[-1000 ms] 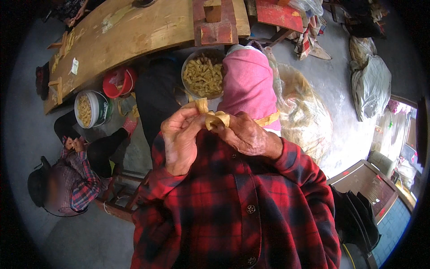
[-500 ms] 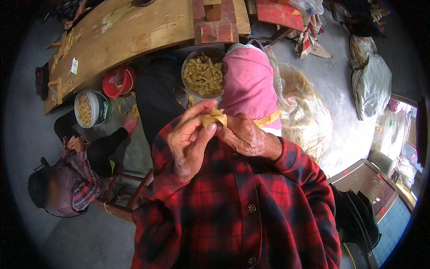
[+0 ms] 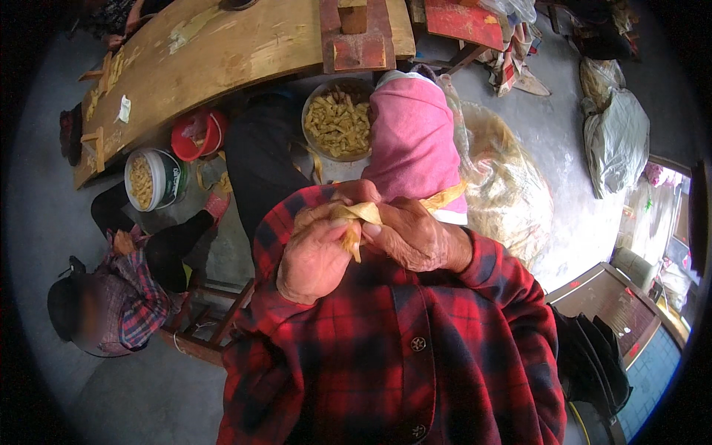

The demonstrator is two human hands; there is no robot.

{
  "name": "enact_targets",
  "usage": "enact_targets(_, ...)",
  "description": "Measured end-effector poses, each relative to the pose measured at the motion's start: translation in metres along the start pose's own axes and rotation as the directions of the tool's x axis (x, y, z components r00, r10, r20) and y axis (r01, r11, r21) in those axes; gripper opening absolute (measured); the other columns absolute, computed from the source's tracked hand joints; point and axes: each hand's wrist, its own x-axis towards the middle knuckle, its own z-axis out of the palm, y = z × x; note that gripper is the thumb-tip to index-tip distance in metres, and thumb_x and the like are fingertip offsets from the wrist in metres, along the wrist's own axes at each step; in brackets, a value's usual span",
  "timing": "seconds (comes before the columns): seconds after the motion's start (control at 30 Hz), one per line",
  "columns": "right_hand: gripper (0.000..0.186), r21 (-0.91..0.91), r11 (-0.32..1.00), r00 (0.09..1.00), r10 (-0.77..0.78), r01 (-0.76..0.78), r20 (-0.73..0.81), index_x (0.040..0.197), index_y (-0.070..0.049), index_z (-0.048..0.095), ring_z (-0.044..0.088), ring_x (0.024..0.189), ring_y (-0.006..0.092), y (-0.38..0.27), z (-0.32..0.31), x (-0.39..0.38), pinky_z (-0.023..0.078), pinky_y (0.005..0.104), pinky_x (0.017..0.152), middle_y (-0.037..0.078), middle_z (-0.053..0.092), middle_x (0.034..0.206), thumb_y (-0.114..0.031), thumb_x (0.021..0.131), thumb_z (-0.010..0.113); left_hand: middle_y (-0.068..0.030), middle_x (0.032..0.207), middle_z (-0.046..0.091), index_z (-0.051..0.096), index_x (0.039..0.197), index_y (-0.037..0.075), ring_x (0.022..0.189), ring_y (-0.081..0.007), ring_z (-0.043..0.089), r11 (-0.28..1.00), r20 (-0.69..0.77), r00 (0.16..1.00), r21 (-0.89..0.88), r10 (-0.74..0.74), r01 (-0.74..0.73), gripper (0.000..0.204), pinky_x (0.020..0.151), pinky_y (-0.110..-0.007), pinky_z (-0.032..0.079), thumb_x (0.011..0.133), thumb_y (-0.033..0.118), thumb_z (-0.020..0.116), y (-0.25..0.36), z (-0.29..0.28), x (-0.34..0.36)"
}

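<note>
One pale yellow strip (image 3: 361,212) sat between the fingertips, pinched by thumb and fingers of both the left hand (image 3: 319,256) and the right hand (image 3: 411,236), whose curled knuckles hid part of it. Just beyond the fingers, a knee under pink cloth (image 3: 411,137) stood between them and a crumpled, translucent plastic bag (image 3: 512,189) to their right. Ahead, a round tub (image 3: 348,158) held knobbly folded pieces (image 3: 337,122); farther left of the fingers were a smooth red bucket (image 3: 189,152) and a seated co-worker (image 3: 137,297). The strip looked thin and flat, looped at the top, one tapered end hanging below the fingertips.
</note>
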Motion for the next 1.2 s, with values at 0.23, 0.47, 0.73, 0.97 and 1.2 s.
enact_targets(0.23, 0.011, -0.214, 0.977, 0.994, 0.010, 0.014, 0.111, 0.081, 0.001, 0.050, 0.050, 0.052, 0.0242, -0.003, -0.017, 0.010, 0.038, 0.0370, 0.042, 0.011, 0.049, 0.069, -0.008, 0.079, 0.057, -0.0133, 0.121, 0.044, 0.057, 0.094, -0.002, 0.110, -0.0184, 0.044, 0.893, 0.103, 0.974, 0.389, 0.201, -0.225, 0.022, 0.088, -0.030, 0.041, 0.072, 0.002, 0.057, 0.004, -0.001, 0.016)
enact_targets(0.47, 0.026, -0.500, 0.865, 0.979, 0.062, 0.043, 0.192, 0.091, 0.006, 0.052, 0.054, 0.052, 0.0203, 0.010, -0.022, 0.002, 0.042, 0.0319, 0.042, 0.009, 0.051, 0.067, -0.014, 0.074, 0.059, -0.0071, 0.087, 0.062, 0.056, 0.097, -0.004, 0.077, -0.0118, 0.060, 0.562, -0.021, 0.985, 0.823, 0.173, -0.081, 0.018, 0.069, -0.025, 0.050, 0.087, 0.012, 0.056, 0.001, -0.005, 0.010)
enact_targets(0.73, 0.023, -0.374, 0.924, 0.973, 0.003, 0.085, 0.229, 0.084, 0.002, 0.051, 0.054, 0.049, 0.0206, 0.007, -0.044, 0.009, 0.042, 0.0332, 0.041, 0.009, 0.049, 0.066, -0.017, 0.075, 0.060, -0.0096, 0.080, 0.060, 0.057, 0.098, -0.004, 0.059, -0.0132, 0.056, 0.838, -0.040, 0.990, 0.529, -0.136, 0.136, 0.025, 0.054, -0.024, 0.048, 0.091, 0.018, 0.051, -0.001, -0.008, 0.002)
enact_targets(0.97, 0.033, -0.152, 0.987, 0.939, 0.094, -0.045, 0.331, 0.077, -0.002, 0.052, 0.051, 0.044, 0.0240, 0.000, -0.063, 0.004, 0.039, 0.0371, 0.041, 0.008, 0.046, 0.053, -0.034, 0.079, 0.063, -0.0045, 0.069, 0.058, 0.056, 0.083, -0.002, 0.054, -0.0100, 0.057, 0.610, 0.186, 0.954, 0.793, -0.235, -0.005, 0.016, 0.051, -0.022, 0.045, 0.090, 0.011, 0.049, 0.026, 0.001, -0.003)
enact_targets(1.2, 0.020, 0.061, 0.980, 0.923, 0.157, -0.189, 0.350, 0.077, -0.003, 0.054, 0.052, 0.049, 0.0287, -0.001, -0.068, -0.001, 0.041, 0.0382, 0.043, 0.011, 0.048, 0.056, -0.021, 0.083, 0.061, -0.0052, 0.066, 0.056, 0.054, 0.074, 0.000, 0.052, -0.0116, 0.057, 0.488, 0.333, 0.924, 0.848, -0.186, -0.207, 0.016, 0.047, -0.024, 0.043, 0.088, 0.008, 0.051, 0.043, -0.009, -0.011)
